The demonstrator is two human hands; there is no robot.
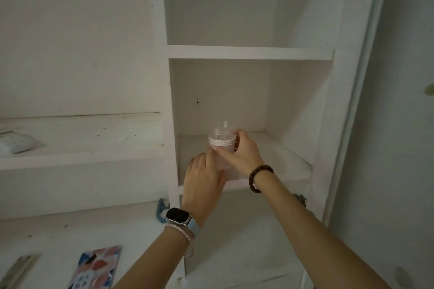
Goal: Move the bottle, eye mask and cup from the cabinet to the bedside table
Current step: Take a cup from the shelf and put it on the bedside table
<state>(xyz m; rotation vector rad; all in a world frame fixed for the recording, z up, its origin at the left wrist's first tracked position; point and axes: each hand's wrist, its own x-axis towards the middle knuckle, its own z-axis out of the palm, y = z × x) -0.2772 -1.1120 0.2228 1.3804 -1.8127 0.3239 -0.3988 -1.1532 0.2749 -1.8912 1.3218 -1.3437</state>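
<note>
Translucent pinkish plastic, the bottle (222, 139) sits at the front of the lower shelf (281, 155) of the white cabinet (169, 112); whether its base touches the board is hidden. The right hand (243, 155) is curled round it just under the lid, and the left hand (204, 176) wraps the lower body. Drawing it out upright, with the weight on the lower hand, seems wisest, since the lid may be loose.
</note>
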